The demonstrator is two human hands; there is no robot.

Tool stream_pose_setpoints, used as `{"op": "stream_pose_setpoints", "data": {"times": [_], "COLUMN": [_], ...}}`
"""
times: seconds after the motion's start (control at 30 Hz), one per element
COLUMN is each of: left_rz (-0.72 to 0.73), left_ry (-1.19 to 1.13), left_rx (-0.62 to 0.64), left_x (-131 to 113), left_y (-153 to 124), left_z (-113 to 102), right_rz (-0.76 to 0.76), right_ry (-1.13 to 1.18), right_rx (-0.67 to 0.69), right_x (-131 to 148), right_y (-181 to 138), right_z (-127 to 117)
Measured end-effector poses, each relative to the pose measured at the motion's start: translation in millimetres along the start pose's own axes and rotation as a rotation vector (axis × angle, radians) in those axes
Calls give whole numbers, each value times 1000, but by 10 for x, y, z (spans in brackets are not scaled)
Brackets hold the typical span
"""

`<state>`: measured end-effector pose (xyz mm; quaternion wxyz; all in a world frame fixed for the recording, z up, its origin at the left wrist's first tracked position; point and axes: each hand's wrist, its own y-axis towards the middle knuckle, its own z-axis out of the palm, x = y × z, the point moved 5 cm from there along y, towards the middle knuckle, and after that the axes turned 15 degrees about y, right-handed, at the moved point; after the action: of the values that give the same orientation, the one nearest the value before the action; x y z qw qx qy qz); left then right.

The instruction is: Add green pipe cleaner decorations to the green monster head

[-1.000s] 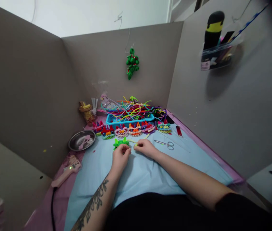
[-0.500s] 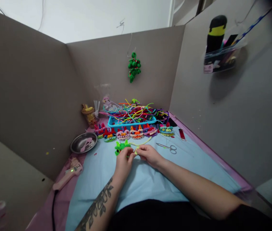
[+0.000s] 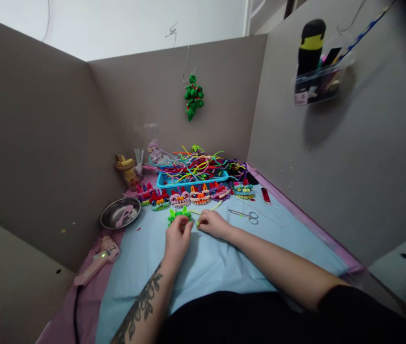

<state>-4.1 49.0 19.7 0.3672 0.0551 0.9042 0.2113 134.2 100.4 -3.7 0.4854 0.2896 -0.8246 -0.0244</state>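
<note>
My left hand [image 3: 176, 237] rests on the light blue cloth [image 3: 217, 258], fingers curled against a small green pipe-cleaner figure [image 3: 177, 215]. My right hand [image 3: 213, 223] lies just to its right, fingertips pinched on a pale yellow-green pipe cleaner [image 3: 208, 210] that runs up and to the right. The two hands nearly touch at the fingertips. Behind them stands a row of several colourful pipe-cleaner figures [image 3: 195, 195].
A blue tray [image 3: 192, 180] heaped with pipe cleaners sits at the back. Scissors [image 3: 244, 215] lie right of my hands, a metal bowl [image 3: 120, 212] and a pink glue gun [image 3: 97, 263] to the left. Grey cardboard walls enclose the desk; a green ornament [image 3: 193, 98] hangs behind.
Both hands stayed over the green figure and came close together at the fingertips. The view shifted slightly.
</note>
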Motion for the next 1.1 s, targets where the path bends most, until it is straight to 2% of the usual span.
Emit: {"op": "stream_pose_setpoints", "data": {"times": [0.2, 0.3, 0.5, 0.77, 0.83, 0.93, 1.03, 1.1], "left_rz": [64, 109, 190, 240, 202, 49, -104, -148], "left_ry": [116, 147, 136, 182, 140, -23, -234, -334], "left_rx": [45, 20, 55, 129, 122, 101, 168, 233], "left_x": [-13, -39, -137, -203, -185, -101, -9, 21], "left_y": [15, 16, -6, -39, -27, 11, 39, 46], "left_z": [29, 21, 20, 50, 46, 33, 74, 111], "right_rz": [-64, -61, -164, -126, -118, -82, -51, -45], "right_ry": [-16, -4, 32, 17, 40, 88, 111, 130], "right_rx": [6, 1, 61, 133, 126, 52, -24, -30], "right_x": [-1, 12, 244, 306, 305, 296, 276, 267], "right_y": [6, 6, -62, -131, -135, -134, -134, -138], "right_z": [29, 15, -10, -2, 13, 15, 4, 3]}}
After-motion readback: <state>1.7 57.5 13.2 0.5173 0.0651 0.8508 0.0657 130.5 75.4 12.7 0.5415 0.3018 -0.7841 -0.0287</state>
